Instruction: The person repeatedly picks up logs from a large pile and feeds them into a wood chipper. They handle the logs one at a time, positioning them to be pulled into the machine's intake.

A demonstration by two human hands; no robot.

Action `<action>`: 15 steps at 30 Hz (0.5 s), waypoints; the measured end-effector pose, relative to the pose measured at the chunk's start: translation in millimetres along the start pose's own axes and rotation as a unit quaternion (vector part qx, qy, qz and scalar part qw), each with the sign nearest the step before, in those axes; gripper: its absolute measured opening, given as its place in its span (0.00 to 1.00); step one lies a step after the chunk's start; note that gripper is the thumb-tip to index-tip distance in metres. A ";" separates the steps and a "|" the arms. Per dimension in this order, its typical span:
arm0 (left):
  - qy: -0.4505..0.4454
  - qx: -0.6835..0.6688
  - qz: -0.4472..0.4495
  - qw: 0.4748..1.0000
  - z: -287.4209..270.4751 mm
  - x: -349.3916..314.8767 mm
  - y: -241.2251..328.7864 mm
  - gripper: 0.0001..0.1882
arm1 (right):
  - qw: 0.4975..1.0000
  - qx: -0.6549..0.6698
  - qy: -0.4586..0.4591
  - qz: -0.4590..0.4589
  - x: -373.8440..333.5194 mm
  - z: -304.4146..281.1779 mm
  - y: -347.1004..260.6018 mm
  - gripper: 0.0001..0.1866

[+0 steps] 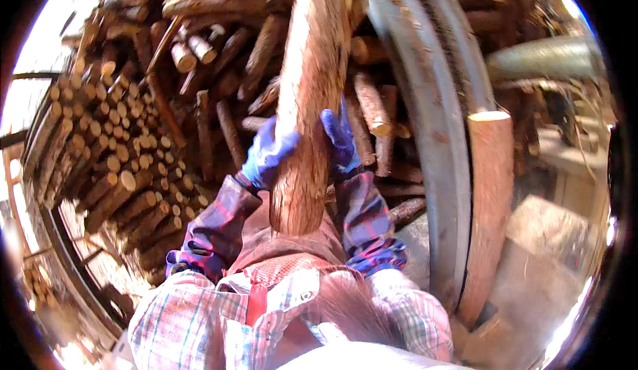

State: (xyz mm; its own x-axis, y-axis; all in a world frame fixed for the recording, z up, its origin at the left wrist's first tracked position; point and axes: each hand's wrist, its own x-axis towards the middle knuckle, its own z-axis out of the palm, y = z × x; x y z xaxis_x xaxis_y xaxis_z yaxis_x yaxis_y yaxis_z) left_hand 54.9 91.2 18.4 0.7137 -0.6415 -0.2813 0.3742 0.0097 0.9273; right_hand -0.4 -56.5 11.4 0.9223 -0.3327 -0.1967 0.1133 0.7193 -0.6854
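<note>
A thick log (309, 91) with shaggy brown bark is held lengthwise in front of my body, its near end by my apron. My left hand (269, 151), in a blue glove, grips its left side with the thumb laid over the bark. On the opposite side, my right hand (341, 137), gloved in blue too, presses against the log. Parts of the fingers of both hands are hidden behind the wood. To the right of my right arm runs a long grey metal rail (425, 104).
Loose logs (259, 58) lie heaped ahead of me. At the left stands a stack of cut logs (119, 131) with pale ends. Another thick log (488, 204) stretches along the rail's right side. Farther right are a grey-green cylinder (545, 61) and a flat pale block (545, 227).
</note>
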 end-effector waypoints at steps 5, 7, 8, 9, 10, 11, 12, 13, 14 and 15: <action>0.004 -0.061 0.224 0.973 79.4 36.3 68.9 0.38 | 0.965 -0.229 -0.069 -0.105 -23.7 6.9 -99.8 0.55; -0.061 -0.062 0.262 0.961 123.3 52.6 94.8 0.37 | 0.946 -0.248 -0.063 -0.198 -19.8 -11.1 -145.1 0.49; -0.127 -0.032 0.273 0.953 137.1 67.2 113.7 0.35 | 0.935 -0.285 -0.040 -0.209 -17.6 -17.8 -175.3 0.46; -0.190 -0.005 0.276 0.942 145.6 79.1 125.2 0.33 | 0.919 -0.341 0.000 -0.199 -13.6 -27.6 -206.4 0.44; -0.173 0.044 0.296 0.938 156.7 99.2 122.9 0.33 | 0.899 -0.395 0.031 -0.186 -8.2 -37.9 -237.6 0.43; -0.101 0.057 0.309 0.944 173.0 96.6 125.5 0.32 | 0.878 -0.444 0.046 -0.172 -0.8 -49.5 -265.4 0.41; -0.075 0.004 0.302 0.950 176.4 95.3 123.4 0.33 | 0.853 -0.491 -0.022 -0.179 10.1 -52.2 -302.1 0.41; -0.044 -0.041 0.286 0.956 174.2 101.0 108.7 0.34 | 0.831 -0.492 -0.070 -0.249 24.7 -50.8 -314.8 0.43; 0.001 -0.041 0.234 0.971 165.1 93.5 95.2 0.33 | 0.826 -0.515 -0.070 -0.216 50.4 -73.5 -319.4 0.44; -0.001 -0.027 0.184 0.983 149.8 76.6 79.9 0.33 | 0.814 -0.547 -0.060 -0.184 69.2 -95.9 -321.8 0.45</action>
State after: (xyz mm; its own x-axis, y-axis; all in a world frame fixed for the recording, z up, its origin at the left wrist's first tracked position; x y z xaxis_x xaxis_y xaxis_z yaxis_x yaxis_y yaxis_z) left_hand 50.8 -72.1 108.0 0.8051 -0.5889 0.0710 0.1218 0.2813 0.9518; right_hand -8.4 -369.5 151.0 0.9373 -0.2931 0.1887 0.0544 -0.4118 -0.9097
